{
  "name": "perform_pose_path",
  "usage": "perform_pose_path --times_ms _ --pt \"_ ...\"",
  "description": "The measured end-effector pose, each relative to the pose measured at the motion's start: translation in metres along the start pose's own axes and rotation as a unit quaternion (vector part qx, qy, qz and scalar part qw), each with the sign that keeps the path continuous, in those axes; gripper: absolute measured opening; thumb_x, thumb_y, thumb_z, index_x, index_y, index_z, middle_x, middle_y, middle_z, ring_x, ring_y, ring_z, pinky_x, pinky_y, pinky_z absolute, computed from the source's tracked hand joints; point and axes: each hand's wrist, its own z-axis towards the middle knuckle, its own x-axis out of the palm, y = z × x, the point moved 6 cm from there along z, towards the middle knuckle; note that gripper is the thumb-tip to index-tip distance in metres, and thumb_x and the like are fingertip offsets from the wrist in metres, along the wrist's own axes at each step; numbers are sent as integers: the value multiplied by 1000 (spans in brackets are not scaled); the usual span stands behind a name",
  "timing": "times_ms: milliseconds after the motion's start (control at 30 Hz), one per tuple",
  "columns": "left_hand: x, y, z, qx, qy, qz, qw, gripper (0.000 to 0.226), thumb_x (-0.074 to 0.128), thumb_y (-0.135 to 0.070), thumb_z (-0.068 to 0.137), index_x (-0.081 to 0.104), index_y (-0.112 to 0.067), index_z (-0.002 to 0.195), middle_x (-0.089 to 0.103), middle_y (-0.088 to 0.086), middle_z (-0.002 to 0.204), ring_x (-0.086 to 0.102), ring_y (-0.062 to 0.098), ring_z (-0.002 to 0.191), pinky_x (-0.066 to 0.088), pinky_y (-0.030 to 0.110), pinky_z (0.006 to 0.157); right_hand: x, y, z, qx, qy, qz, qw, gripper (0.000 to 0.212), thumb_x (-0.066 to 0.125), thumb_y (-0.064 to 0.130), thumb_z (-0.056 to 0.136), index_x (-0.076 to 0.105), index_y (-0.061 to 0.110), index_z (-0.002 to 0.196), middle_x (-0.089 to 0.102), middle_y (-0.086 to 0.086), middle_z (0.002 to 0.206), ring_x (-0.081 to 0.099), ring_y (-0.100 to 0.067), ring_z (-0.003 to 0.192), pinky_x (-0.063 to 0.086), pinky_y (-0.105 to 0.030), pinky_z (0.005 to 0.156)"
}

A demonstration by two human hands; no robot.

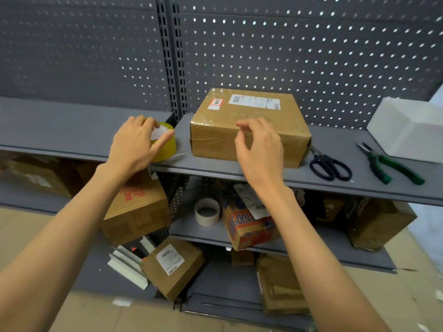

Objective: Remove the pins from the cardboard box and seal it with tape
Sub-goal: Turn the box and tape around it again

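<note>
Gripping the yellow tape roll (165, 143) on the shelf (72, 130), the left hand (136, 143) sits just left of the cardboard box (249, 125), while the right hand (260, 149) hovers loosely curled, empty, before the box's near face.

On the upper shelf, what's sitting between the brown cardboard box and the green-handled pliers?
The black-handled scissors lie on the grey shelf between the tape-wrapped brown cardboard box and the green-handled pliers, as the head view shows.
</note>
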Motion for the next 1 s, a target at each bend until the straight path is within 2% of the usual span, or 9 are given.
perform_pose_path --times_ms 67,200,367,500,600,700,800,933,1000 --pt "-14 -21 11 22 -35 -2 999 63 28 -54 93 59 -1 108 59 20 105 50 37 98 39 42 82 -5 -7 0 16 -22 24 999 20 51 11 90 64 11 105 63 -1 101 57 -16 97 42 -24 83" --pt "-36 -103 32 139 -66 -81 985 44 37 -36 93 58 -2 114 58 16 109 48 33 103 33 31 85 -27 -31 -3 57 -92 56 993 22 52 12 88 64 13 106 61 0 103 55 -17 101 37 -20 87" --pt "-20 -209 33 267 37 -143 952 57 57 -16 77 47 -4 131 50 14 131 42 31 121 27 27 99 -61 -80 -11 147 -151 102 972 41 56 11 88 51 11 129 53 -3 123 48 -15 116 33 -16 93" --pt "11 -257 30 303 101 -146 936 77 67 -4 72 34 -1 141 35 15 147 27 29 138 7 16 108 -64 -122 -9 234 -39 165 957 65 60 15 88 29 15 146 36 -1 148 34 -14 136 30 -32 111" --pt "30 -269 31 307 116 -125 936 78 62 2 74 27 0 144 28 15 151 17 28 143 -1 12 108 -57 -135 -6 229 34 191 954 72 59 12 88 20 17 149 27 1 153 27 -15 140 27 -36 114" --pt "41 -273 29 314 112 -100 937 68 52 0 77 32 3 141 35 18 147 25 34 139 10 24 113 -47 -137 -6 207 86 203 953 71 52 9 91 14 18 150 20 2 156 19 -11 143 21 -29 116" --pt "50 -269 24 305 105 -67 944 61 50 0 82 34 0 141 38 18 146 33 34 137 24 40 113 -34 -132 -11 180 117 213 953 66 43 11 96 8 19 151 13 3 158 14 -9 144 20 -32 117" --pt "51 -266 20 258 84 -68 960 58 53 4 84 38 0 140 39 18 145 39 29 133 13 21 110 -25 -131 -17 178 108 229 951 62 38 15 100 2 20 150 9 3 159 13 -11 145 22 -37 117" --pt "52 -263 20 239 77 -70 966 58 59 2 84 41 -3 139 42 15 144 40 26 133 18 19 108 -25 -131 -18 184 95 223 952 62 38 14 99 3 18 150 9 1 159 13 -12 145 22 -35 117"
